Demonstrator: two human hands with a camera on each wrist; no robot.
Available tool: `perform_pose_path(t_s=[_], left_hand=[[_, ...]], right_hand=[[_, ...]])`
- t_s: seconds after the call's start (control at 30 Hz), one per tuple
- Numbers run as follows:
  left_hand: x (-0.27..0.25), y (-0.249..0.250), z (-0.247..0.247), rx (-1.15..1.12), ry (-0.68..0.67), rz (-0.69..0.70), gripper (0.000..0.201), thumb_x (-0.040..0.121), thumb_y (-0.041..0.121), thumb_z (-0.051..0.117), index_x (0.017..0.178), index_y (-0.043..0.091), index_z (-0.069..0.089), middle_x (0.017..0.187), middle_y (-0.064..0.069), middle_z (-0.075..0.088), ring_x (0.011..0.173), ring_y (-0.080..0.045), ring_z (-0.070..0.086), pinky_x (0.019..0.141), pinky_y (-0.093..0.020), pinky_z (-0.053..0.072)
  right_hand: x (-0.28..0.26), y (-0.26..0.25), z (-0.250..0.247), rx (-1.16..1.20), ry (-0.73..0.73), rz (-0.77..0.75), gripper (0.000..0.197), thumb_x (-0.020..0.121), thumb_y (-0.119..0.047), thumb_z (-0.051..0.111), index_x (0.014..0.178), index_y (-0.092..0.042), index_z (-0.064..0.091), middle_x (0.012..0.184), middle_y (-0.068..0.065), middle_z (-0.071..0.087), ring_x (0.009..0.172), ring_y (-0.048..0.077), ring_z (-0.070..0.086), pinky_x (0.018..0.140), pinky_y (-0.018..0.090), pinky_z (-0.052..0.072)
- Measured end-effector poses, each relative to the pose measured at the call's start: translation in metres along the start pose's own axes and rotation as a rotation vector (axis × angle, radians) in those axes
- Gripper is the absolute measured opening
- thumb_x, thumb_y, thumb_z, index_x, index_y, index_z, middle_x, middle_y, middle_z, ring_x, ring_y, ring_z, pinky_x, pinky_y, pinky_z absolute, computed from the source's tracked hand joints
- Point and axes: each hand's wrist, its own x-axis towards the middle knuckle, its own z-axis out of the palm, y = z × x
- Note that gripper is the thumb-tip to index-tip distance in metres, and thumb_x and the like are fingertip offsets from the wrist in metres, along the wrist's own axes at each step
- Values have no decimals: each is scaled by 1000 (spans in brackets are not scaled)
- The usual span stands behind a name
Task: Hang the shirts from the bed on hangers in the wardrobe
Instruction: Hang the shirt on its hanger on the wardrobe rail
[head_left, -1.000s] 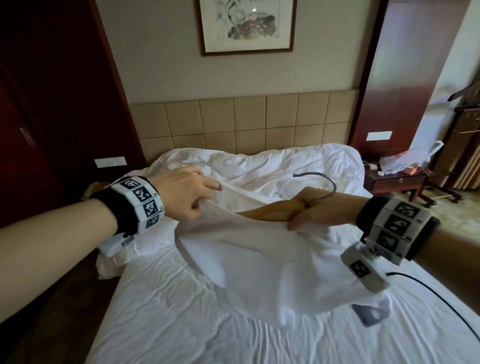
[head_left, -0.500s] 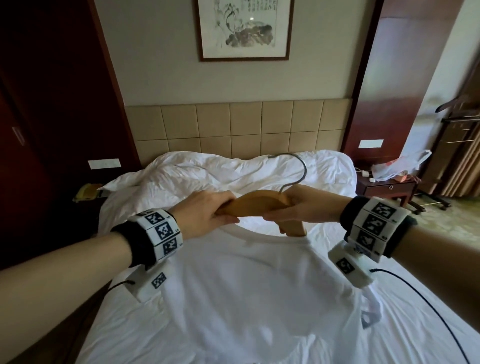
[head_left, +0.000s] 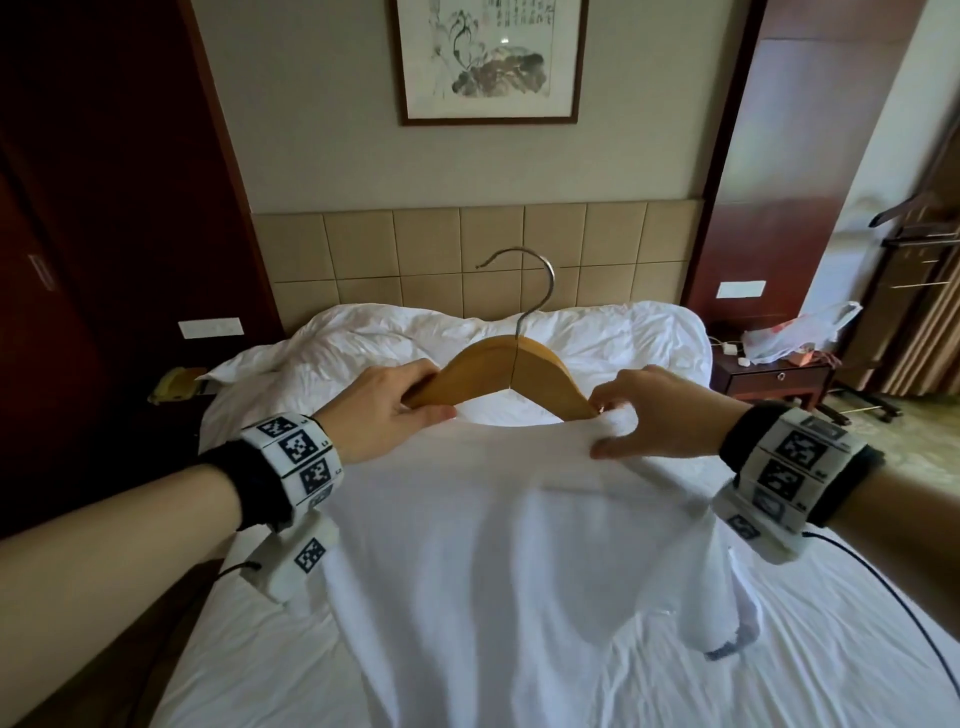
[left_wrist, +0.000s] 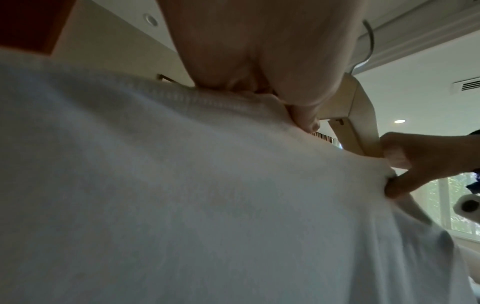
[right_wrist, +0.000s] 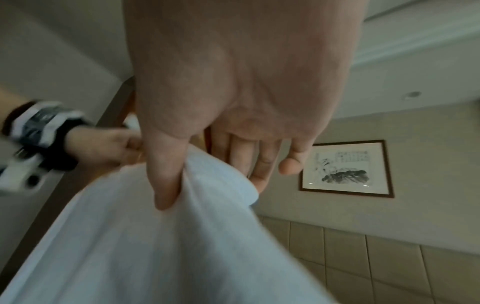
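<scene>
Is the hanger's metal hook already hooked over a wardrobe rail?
No. In the head view the metal hook stands free in the air in front of the headboard, above the wooden hanger held over the bed.

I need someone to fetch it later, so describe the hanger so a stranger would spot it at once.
Start at the framed ink painting above the tiled headboard and drop straight down over the bed. There, the left hand and right hand hold a wooden hanger, its ends inside a white shirt. It is the only honey-coloured thing against the white bedding, topped by a metal hook.
</scene>
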Motion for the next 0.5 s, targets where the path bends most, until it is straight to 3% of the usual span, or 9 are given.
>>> perform_pose_path(t_s=[0.07, 0.13, 0.2, 0.27, 0.3, 0.37, 0.43, 0.5], left_hand=[[-1, 2, -1, -36, 21, -26, 24, 88, 40, 69, 105, 24, 62, 88, 5, 68, 77, -10, 66, 74, -32, 55], [-3, 4, -2, -68, 11, -38, 22, 88, 37, 69, 104, 23, 63, 87, 3, 68, 77, -14, 66, 74, -33, 55], [-6, 6, -3, -73, 9, -23, 20, 88, 34, 69, 101, 22, 63, 82, -1, 66, 75, -19, 63, 73, -37, 53], [-7, 6, -2, -88, 22, -32, 18, 88, 34, 70, 99, 21, 62, 81, -4, 65, 74, -23, 61, 73, -42, 52], [-7, 6, -2, -97, 23, -35, 18, 88, 34, 70, 99, 22, 62, 82, -5, 65, 75, -25, 61, 74, -43, 53], [-8, 7, 0, -107, 35, -28, 20, 88, 38, 69, 101, 23, 63, 84, -6, 66, 77, -26, 62, 75, -45, 53], [-10, 9, 0, -116, 44, -37, 23, 86, 46, 67, 100, 28, 62, 85, -3, 66, 77, -24, 63, 76, -46, 54], [-13, 11, -2, -119, 72, -69, 32, 81, 61, 61, 98, 34, 60, 83, 3, 66, 76, -20, 65, 75, -46, 54]], right_hand=[[-2, 8, 2, 67, 26, -19, 45, 79, -40, 80, 118, -22, 64, 103, -5, 59, 101, 17, 55, 82, 27, 39], [-6, 18, 7, 170, 55, -41, 54, 77, -40, 84, 125, -32, 60, 108, -16, 58, 101, 5, 54, 84, 19, 39], [-9, 21, 7, 308, 72, -44, 72, 72, -48, 84, 134, -43, 49, 117, -31, 49, 104, -4, 52, 86, 12, 39], [-7, 18, 8, 354, 13, 11, 78, 68, -57, 81, 136, -46, 44, 120, -31, 48, 102, -1, 57, 86, 15, 45], [-5, 18, 10, 351, 6, 43, 65, 70, -56, 81, 126, -45, 51, 113, -26, 54, 95, 1, 59, 83, 17, 47], [0, 16, 10, 287, 6, 67, 27, 79, -46, 80, 86, -34, 57, 80, -15, 56, 71, 3, 52, 68, 19, 41], [5, 12, 12, 254, -19, 71, 35, 85, -34, 76, 69, -27, 46, 67, -11, 46, 61, 4, 43, 58, 20, 32], [10, 9, 14, 301, 15, 69, 36, 86, -22, 73, 67, -25, 43, 66, -11, 45, 61, 6, 43, 57, 20, 31]])
